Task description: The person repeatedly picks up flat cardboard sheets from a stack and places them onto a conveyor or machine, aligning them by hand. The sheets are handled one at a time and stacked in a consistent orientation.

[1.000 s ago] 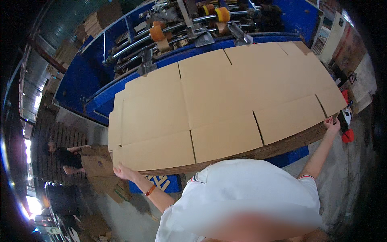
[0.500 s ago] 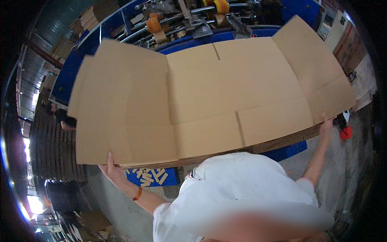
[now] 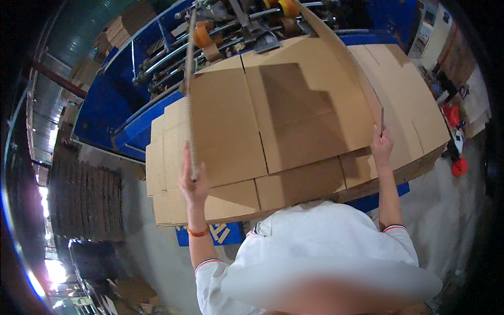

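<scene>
A large creased cardboard sheet (image 3: pixel 304 110) lies in front of me, its two side panels raised nearly upright. The left panel shows almost edge-on, and my left hand (image 3: pixel 193 184) grips its near edge between thumb and fingers. On the other side, my right hand (image 3: pixel 382 146) is closed on the near corner of the right panel, which leans a little outward. Below the sheet is a stack of flat cardboard sheets (image 3: pixel 412 100), showing past it on the left, right and near sides. Shadows fall across the sheet's middle.
Beyond the stack stands a blue machine (image 3: pixel 105 118) with metal rods and orange rollers (image 3: pixel 203 35). Cardboard scraps lie on a blue surface (image 3: pixel 184 237) below the near edge. Dark stacked sheets (image 3: pixel 86 202) stand at left; a red object (image 3: pixel 459 167) is on the right.
The sheet's side panels have swung up from lying spread out. Both my hands have moved inward with them, the left one farther, and the stack beneath now shows on both sides.
</scene>
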